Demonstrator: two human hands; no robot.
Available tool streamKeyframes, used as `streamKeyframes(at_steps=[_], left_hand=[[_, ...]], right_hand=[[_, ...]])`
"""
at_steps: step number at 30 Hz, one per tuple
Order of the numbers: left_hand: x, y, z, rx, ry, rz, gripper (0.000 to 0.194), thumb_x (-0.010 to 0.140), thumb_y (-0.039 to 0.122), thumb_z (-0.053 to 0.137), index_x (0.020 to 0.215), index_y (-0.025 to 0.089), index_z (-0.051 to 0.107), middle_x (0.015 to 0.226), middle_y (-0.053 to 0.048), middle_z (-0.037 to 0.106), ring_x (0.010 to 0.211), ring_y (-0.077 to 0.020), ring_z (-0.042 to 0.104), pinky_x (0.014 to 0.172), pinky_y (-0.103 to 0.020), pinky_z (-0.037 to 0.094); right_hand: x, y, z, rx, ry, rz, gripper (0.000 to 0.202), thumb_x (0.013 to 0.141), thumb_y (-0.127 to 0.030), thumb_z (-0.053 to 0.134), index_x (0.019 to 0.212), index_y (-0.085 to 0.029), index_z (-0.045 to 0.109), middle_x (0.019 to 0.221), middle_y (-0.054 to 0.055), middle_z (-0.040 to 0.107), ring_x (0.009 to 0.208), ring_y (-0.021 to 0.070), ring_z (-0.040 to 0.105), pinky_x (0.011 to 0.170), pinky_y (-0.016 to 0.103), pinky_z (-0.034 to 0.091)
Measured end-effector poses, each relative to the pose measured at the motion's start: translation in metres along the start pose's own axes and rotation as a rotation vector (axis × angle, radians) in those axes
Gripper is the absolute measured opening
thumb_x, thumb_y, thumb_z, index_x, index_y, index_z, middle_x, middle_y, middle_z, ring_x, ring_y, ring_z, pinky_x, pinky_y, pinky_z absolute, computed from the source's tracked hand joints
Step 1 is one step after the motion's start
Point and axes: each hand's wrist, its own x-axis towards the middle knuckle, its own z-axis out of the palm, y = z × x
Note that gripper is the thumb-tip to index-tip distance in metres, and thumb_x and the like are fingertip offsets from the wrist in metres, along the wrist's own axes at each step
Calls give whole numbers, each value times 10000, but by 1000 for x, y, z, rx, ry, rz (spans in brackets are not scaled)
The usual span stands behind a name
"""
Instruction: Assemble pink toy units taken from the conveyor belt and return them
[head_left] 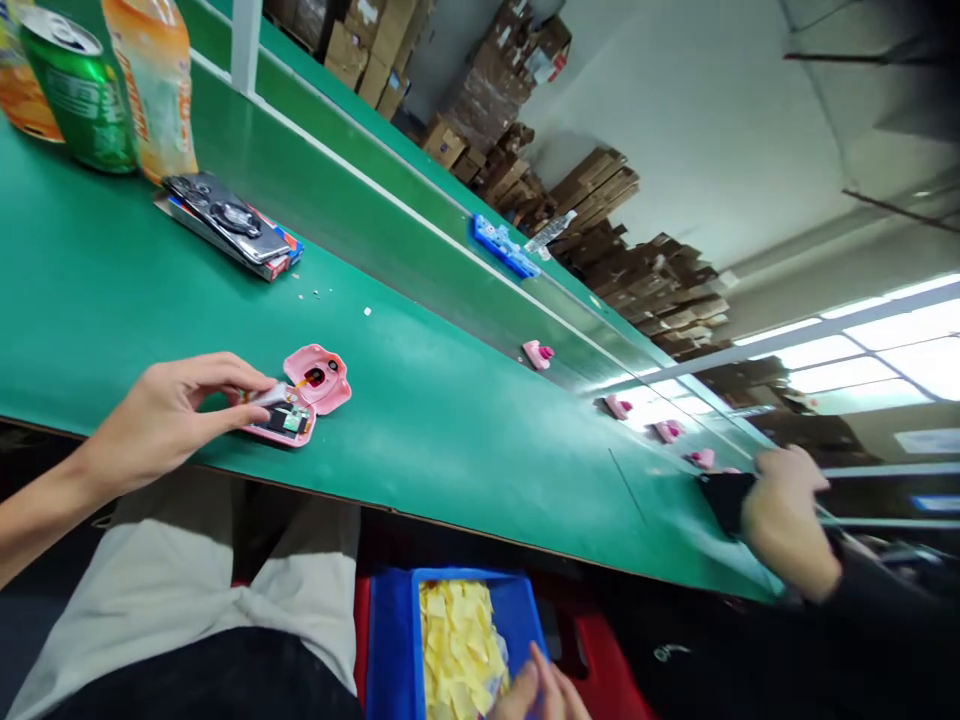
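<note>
My left hand (176, 405) pinches a small silvery battery (277, 396) between thumb and fingers, just over an opened pink case. The lower half of this pink case (309, 432) holds a green circuit board (294, 420) and dark parts. Its scalloped pink cover (330, 395) lies folded back, with an orange flat cable running to a dark round part. At the bottom edge of the view, my right hand (544, 690) is partly cut off and a little blurred, fingers apart. It is over the blue bin (420, 640), beside a heap of yellow paper pieces (457, 640).
A phone (232, 215) on a flat box, a green can (79, 95) and an orange bottle (154, 90) stand at the back left of the green table (450, 440). Several pink pieces (538, 353) line the ledge. Another person's arm (787, 520) reaches in from the right.
</note>
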Motion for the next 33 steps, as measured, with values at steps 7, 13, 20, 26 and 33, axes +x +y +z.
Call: streamKeyframes(at_steps=[7,13,20,26,33], left_hand=[[-2,7,5,107,-163,177,299,909,425,674,1115,219,738,1037,-43,747,855,-188,670,798,-285,549],[2,4,8,61,-220,215,259,929,266,628,1180,211,666,1085,-41,727,906,-179,663,828,-281,526],[3,-8,-3,52,-231,204,650,874,358,749,1460,278,479,1409,-73,583,1239,-250,571,1052,-372,486],[9,-16,5,249,-125,183,233,1045,254,486,1012,206,712,1093,-45,686,1048,-197,619,933,-301,501],[4,-12,10,289,-99,185,400,1084,274,346,970,202,723,982,-48,722,938,-195,651,878,-307,535]], right_hand=[[131,-226,92,757,-836,-705,308,995,-160,559,1290,-222,624,1289,92,693,1189,214,659,996,384,580],[148,-257,124,752,-970,-849,182,1002,-128,527,1091,-192,672,1101,78,743,1038,190,695,914,362,595],[158,-249,127,826,-925,-801,259,967,-127,600,1166,-253,707,1090,53,740,1004,178,708,859,325,618],[139,-237,134,866,-893,-589,385,928,-46,629,1224,-279,709,1082,49,709,947,148,696,795,277,608],[107,-226,134,765,-886,-703,372,934,-5,580,1236,-195,686,1093,112,685,967,178,656,827,313,602]])
